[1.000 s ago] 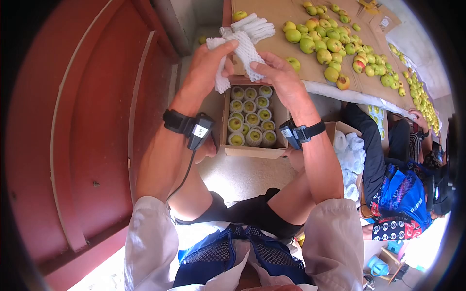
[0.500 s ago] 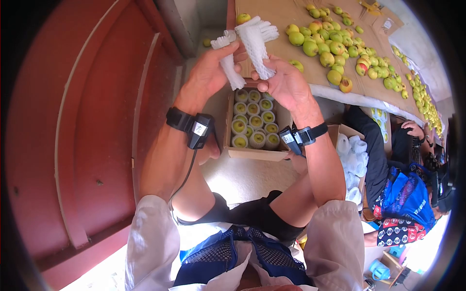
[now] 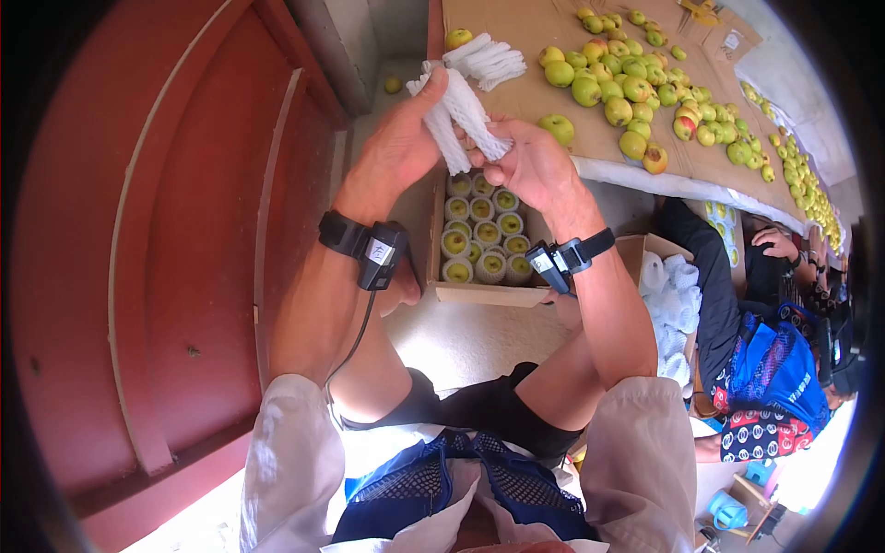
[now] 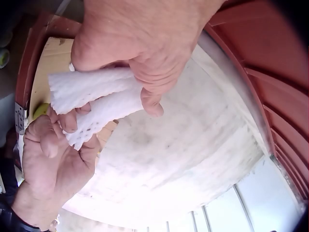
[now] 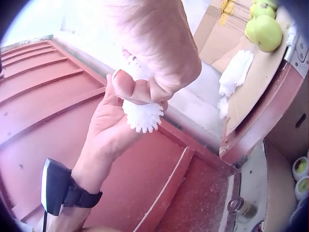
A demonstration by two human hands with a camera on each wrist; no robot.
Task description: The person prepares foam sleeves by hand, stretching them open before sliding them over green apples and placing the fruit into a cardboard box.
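Note:
Two flattened white foam net sleeves (image 3: 467,103) lie side by side between my hands, above the near edge of the table. My left hand (image 3: 403,138) holds their upper part, its thumb laid over them. At the lower end, my right hand (image 3: 537,166) pinches a sleeve with curled fingers. In the left wrist view, fingertips of the right hand (image 4: 55,162) show between the two sleeves (image 4: 91,87). The right wrist view shows the frilled end of a sleeve (image 5: 145,116) below the right fingers. Below my hands, an open cardboard box (image 3: 489,293) contains sleeved apples (image 3: 493,265).
More foam sleeves (image 3: 486,61) lie on the cardboard-covered table (image 3: 535,101), with many loose apples (image 3: 636,88) to the right. A box of foam sleeves (image 3: 671,304) stands by my right knee. Another person (image 3: 774,359) sits at right. A red door (image 3: 194,230) is at left.
The sleeve in my right hand, held apart from the left hand's sleeve half a second ago, has moved left to lie beside it under the left thumb.

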